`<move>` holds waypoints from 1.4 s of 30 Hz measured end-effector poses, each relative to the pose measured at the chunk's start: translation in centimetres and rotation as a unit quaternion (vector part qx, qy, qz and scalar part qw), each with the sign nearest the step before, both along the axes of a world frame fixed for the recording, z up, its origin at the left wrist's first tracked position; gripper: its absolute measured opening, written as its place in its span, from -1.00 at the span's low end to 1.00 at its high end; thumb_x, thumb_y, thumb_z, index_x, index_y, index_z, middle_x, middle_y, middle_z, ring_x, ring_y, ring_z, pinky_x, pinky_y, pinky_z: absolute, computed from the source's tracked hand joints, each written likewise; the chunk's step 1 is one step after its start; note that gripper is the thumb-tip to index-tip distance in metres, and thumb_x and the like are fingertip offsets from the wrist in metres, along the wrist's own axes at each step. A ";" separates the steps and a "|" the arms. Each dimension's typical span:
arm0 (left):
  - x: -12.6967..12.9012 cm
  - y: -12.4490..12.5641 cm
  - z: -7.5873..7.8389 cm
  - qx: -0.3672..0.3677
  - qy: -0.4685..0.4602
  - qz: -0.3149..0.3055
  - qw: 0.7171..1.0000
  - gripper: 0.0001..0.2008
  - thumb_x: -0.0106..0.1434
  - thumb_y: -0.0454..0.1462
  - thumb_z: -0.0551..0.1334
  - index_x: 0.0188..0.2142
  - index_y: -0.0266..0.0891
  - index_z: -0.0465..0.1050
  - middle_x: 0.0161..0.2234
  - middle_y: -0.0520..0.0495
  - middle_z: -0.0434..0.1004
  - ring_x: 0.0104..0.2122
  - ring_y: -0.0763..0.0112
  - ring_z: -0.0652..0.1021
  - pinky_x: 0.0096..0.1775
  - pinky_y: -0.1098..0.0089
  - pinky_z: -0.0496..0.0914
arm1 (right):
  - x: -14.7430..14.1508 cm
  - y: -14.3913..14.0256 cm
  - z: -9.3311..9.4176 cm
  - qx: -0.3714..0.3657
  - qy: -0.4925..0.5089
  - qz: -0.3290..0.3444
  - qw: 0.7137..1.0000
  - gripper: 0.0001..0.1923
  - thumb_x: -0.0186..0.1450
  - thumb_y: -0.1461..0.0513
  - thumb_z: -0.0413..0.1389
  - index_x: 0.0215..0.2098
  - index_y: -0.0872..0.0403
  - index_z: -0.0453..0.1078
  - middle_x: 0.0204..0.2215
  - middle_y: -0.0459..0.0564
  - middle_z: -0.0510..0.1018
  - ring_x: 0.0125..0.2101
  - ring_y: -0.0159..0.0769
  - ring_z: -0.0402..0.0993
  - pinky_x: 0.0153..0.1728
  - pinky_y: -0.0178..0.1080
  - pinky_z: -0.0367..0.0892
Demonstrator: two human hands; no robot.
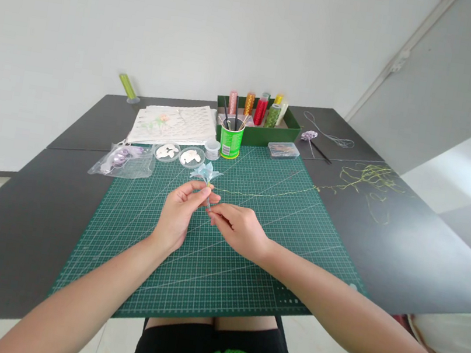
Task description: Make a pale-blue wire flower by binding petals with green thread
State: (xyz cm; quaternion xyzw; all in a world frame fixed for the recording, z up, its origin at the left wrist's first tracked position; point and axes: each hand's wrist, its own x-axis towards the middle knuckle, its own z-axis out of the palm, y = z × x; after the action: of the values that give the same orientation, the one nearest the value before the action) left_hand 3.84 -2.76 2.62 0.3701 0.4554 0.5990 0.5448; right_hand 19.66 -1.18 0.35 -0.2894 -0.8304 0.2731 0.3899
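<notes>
My left hand (181, 211) pinches the thin stem of a small pale blue flower (206, 173), holding it upright over the green cutting mat (223, 257). My right hand (239, 228) meets it at the lower stem, fingertips closed on the stem end and on a fine yellow-green thread (268, 194). That thread runs off to the right across the mat to a loose tangle (370, 182) on the dark table.
Behind the mat stand a green cup with tools (231, 140), a green box of thread spools (258, 122), two clear dishes of white petals (180, 155), a plastic bag (124, 161), a printed sheet (175, 124), a clear case (284, 149) and a purple flower (309, 135).
</notes>
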 end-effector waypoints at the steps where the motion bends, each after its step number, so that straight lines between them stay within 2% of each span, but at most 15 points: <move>1: 0.0 0.0 0.1 0.004 0.000 0.002 1.000 -0.73 0.09 -0.14 0.47 -0.30 -0.24 0.54 -0.46 -0.03 0.65 -0.35 0.36 0.60 -0.22 0.37 0.43 | 0.2 0.1 0.0 0.048 -0.010 -0.003 0.999 -0.76 0.45 0.28 0.00 -0.28 0.13 0.49 -0.38 -0.01 0.64 -0.40 -0.37 0.57 -0.36 -0.34 0.44; 3: 0.1 -0.1 0.3 0.009 0.002 0.004 1.000 -0.73 0.10 -0.14 0.46 -0.30 -0.23 0.54 -0.45 -0.02 0.65 -0.34 0.36 0.60 -0.19 0.36 0.43 | 0.4 0.2 -0.1 0.100 -0.028 -0.013 0.995 -0.75 0.48 0.26 -0.02 -0.20 0.13 0.49 -0.32 0.02 0.65 -0.35 -0.35 0.58 -0.34 -0.32 0.45; 10: 0.1 0.1 0.2 0.021 0.028 0.011 0.999 -0.74 0.12 -0.13 0.45 -0.29 -0.22 0.53 -0.42 -0.03 0.66 -0.30 0.31 0.64 -0.14 0.32 0.41 | 0.5 0.1 -0.7 0.170 -0.072 -0.026 0.983 -0.73 0.52 0.27 -0.08 -0.11 0.17 0.46 -0.33 0.04 0.60 -0.38 -0.36 0.55 -0.39 -0.33 0.45; 13: 0.1 0.2 0.1 0.024 0.036 0.016 0.999 -0.74 0.12 -0.13 0.45 -0.29 -0.22 0.53 -0.42 -0.03 0.66 -0.30 0.30 0.64 -0.14 0.32 0.41 | 0.5 0.0 -1.0 0.193 -0.113 -0.019 0.975 -0.70 0.52 0.29 -0.12 -0.18 0.20 0.44 -0.36 0.05 0.57 -0.42 -0.36 0.50 -0.45 -0.32 0.41; 18: 0.3 0.2 -0.2 0.016 0.041 0.011 0.999 -0.74 0.12 -0.12 0.45 -0.29 -0.22 0.54 -0.42 -0.03 0.66 -0.32 0.32 0.62 -0.13 0.32 0.41 | 0.6 0.1 -1.2 0.212 -0.168 -0.007 0.963 -0.66 0.49 0.35 -0.15 -0.32 0.16 0.42 -0.48 0.00 0.48 -0.54 -0.38 0.34 -0.59 -0.32 0.21; 20: 0.3 0.2 -0.3 0.017 0.047 0.010 0.999 -0.75 0.14 -0.12 0.44 -0.29 -0.22 0.54 -0.42 -0.03 0.66 -0.32 0.33 0.62 -0.12 0.32 0.42 | 0.6 0.0 -1.0 0.177 -0.147 -0.004 0.973 -0.68 0.48 0.33 -0.12 -0.32 0.15 0.43 -0.46 0.00 0.50 -0.52 -0.38 0.35 -0.56 -0.32 0.21; 24: 0.4 0.1 -0.5 0.031 0.061 0.018 0.997 -0.75 0.17 -0.11 0.43 -0.26 -0.20 0.52 -0.40 -0.04 0.68 -0.28 0.29 0.65 -0.06 0.27 0.43 | 0.4 -0.2 -0.4 0.025 -0.057 -0.004 0.998 -0.73 0.44 0.27 -0.01 -0.40 0.11 0.41 -0.50 -0.07 0.48 -0.53 -0.45 0.32 -0.48 -0.35 0.22; 28: 0.6 0.0 -0.7 0.051 0.090 0.033 0.994 -0.76 0.20 -0.11 0.41 -0.25 -0.18 0.51 -0.42 -0.04 0.68 -0.23 0.21 0.68 0.00 0.21 0.42 | -0.4 -0.6 -0.2 -0.101 -0.014 0.000 0.995 -0.66 0.34 0.30 0.05 -0.61 0.09 0.23 -0.66 -0.19 0.26 -0.62 -0.51 0.14 -0.52 -0.37 0.11; 31: 0.7 -0.1 -0.8 0.054 0.103 0.032 0.993 -0.76 0.21 -0.11 0.40 -0.24 -0.18 0.51 -0.41 -0.04 0.69 -0.23 0.22 0.68 0.00 0.21 0.44 | -0.5 -0.7 -0.3 -0.141 0.003 0.012 0.990 -0.67 0.30 0.32 0.05 -0.63 0.09 0.21 -0.68 -0.21 0.22 -0.63 -0.53 0.10 -0.54 -0.38 0.07; 33: 0.6 -0.1 -0.7 0.052 0.106 0.028 0.993 -0.76 0.21 -0.11 0.40 -0.23 -0.19 0.51 -0.40 -0.04 0.69 -0.25 0.23 0.68 -0.03 0.23 0.45 | -0.2 -0.5 -0.2 -0.118 -0.013 0.035 0.992 -0.66 0.33 0.28 0.03 -0.61 0.09 0.25 -0.68 -0.20 0.26 -0.64 -0.51 0.12 -0.54 -0.36 0.07; 35: 0.5 -0.1 -0.6 0.052 0.108 0.024 0.993 -0.76 0.21 -0.11 0.40 -0.24 -0.19 0.52 -0.40 -0.04 0.69 -0.29 0.25 0.68 -0.06 0.24 0.45 | 0.6 -0.1 0.2 -0.037 -0.043 0.037 0.998 -0.61 0.40 0.20 -0.02 -0.60 0.09 0.27 -0.67 -0.15 0.32 -0.62 -0.47 0.15 -0.52 -0.32 0.08; 38: 0.3 -0.1 -0.4 0.048 0.115 0.006 0.992 -0.77 0.22 -0.11 0.40 -0.25 -0.20 0.53 -0.42 -0.04 0.69 -0.34 0.28 0.66 -0.14 0.28 0.45 | 1.8 0.8 1.0 0.102 -0.013 -0.060 0.993 -0.59 0.45 0.19 -0.15 -0.48 0.09 0.37 -0.55 -0.03 0.45 -0.51 -0.35 0.29 -0.38 -0.23 0.20; 40: 0.2 -0.2 -0.2 0.045 0.120 -0.007 0.992 -0.78 0.22 -0.11 0.39 -0.26 -0.20 0.54 -0.45 -0.05 0.69 -0.36 0.27 0.65 -0.22 0.31 0.43 | 2.2 1.3 1.3 0.114 0.036 -0.123 0.985 -0.58 0.48 0.20 -0.20 -0.37 0.09 0.42 -0.45 0.03 0.50 -0.41 -0.27 0.37 -0.28 -0.19 0.27; 42: 0.1 -0.3 -0.1 0.044 0.123 -0.013 0.991 -0.79 0.21 -0.11 0.39 -0.27 -0.20 0.55 -0.46 -0.05 0.68 -0.37 0.25 0.65 -0.26 0.32 0.41 | 2.2 1.7 1.3 0.065 0.069 -0.123 0.988 -0.60 0.51 0.17 -0.19 -0.25 0.09 0.46 -0.30 0.07 0.55 -0.25 -0.22 0.45 -0.17 -0.16 0.33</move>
State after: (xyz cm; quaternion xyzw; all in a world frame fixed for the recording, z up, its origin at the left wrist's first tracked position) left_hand 3.95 -3.03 2.56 0.4703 0.4872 0.5611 0.4761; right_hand 21.86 0.57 1.62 -0.3440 -0.7755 0.1879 0.4949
